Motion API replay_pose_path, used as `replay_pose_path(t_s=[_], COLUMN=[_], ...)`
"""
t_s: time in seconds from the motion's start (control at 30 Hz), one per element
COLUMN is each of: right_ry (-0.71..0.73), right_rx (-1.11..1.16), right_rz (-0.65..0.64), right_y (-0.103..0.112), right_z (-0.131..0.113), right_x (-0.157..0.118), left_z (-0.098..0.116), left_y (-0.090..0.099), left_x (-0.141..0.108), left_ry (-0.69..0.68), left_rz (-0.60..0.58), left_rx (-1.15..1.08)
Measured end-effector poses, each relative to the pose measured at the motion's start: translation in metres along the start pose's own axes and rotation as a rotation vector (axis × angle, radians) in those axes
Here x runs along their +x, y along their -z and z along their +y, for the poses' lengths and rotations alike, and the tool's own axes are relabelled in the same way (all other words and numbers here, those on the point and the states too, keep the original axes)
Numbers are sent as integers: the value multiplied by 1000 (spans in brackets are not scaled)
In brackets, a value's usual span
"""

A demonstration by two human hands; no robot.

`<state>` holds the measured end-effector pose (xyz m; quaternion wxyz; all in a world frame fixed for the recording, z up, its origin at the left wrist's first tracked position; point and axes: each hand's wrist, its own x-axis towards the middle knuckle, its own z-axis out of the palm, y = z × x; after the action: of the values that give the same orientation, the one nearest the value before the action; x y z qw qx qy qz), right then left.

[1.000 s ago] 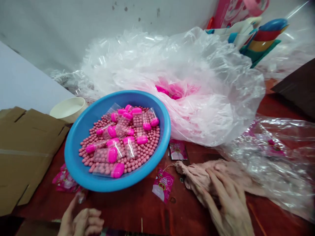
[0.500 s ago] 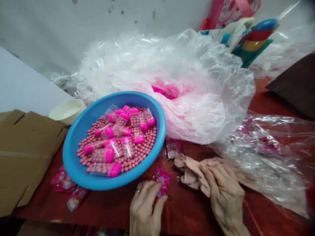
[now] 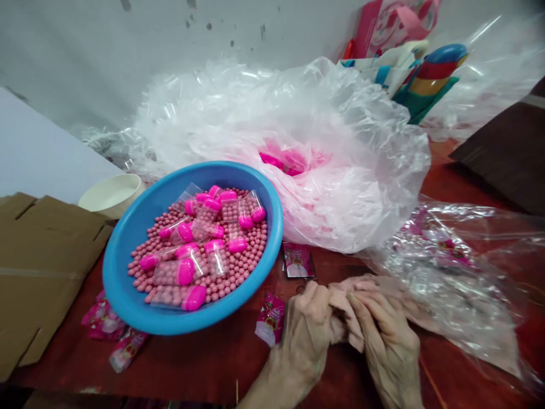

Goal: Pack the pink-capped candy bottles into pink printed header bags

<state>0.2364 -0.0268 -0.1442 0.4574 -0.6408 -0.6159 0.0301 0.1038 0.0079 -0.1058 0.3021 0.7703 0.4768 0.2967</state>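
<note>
A pale pink cloth (image 3: 347, 309) is bunched up between my two hands on the red tabletop. My left hand (image 3: 309, 324) is closed on its left end, the fingertips hidden from me. My right hand (image 3: 383, 329) grips the cloth's middle, thumb on top. Just left of my left hand lies a small pink printed packet (image 3: 271, 319), partly covered by the hand. Behind it sits a stack of square printed packets (image 3: 298, 260). To the left stands a blue basin (image 3: 109, 272) of pink beads (image 3: 251, 250) and several clear tubes with bright pink caps (image 3: 195, 297).
A large clear plastic bag (image 3: 340, 199) with pink things inside fills the back. Cardboard (image 3: 51, 267) and a cream bowl (image 3: 113, 196) stand at left, near more pink packets (image 3: 104, 318). Crumpled clear plastic (image 3: 460, 295) lies over the right side, before a dark box (image 3: 506, 150).
My left hand has moved right, from the pink packet onto the cloth, and closed on it. The packet now lies turned and loose. My right hand keeps its hold on the cloth.
</note>
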Motion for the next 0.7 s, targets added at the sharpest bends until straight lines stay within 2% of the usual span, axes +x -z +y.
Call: replay_pose_path(t_s=[0.07,0.13,0.2,0.3,0.4,0.53,0.63,0.7], right_ry=[9,22,33,60,114,210,212,167], right_rx=[7,5,-6,-35,-77,-146,-194,-227], right_rz=[2,-9,-17,-26,-30,-89,-159,-134], right_y=[-2,-2,-1,1,6,19,32,38], right_z=[1,2,2,3,5,5,-9,-27], right_x=[1,1,0,-1,0,7,12,13], left_z=[-8,-19,-29,-36,-36,-35,-36,-33], left_y=[14,29,43,54,59,62,64,64], left_x=[-12,-29,-45,-58,-58,-54,-52,-50], left_ry=[47,136,234,431,496,581,660,710], left_rz=[66,182,248,235,220,264,337,382], left_rx=[49,127,211,277,196,30,-123,-268])
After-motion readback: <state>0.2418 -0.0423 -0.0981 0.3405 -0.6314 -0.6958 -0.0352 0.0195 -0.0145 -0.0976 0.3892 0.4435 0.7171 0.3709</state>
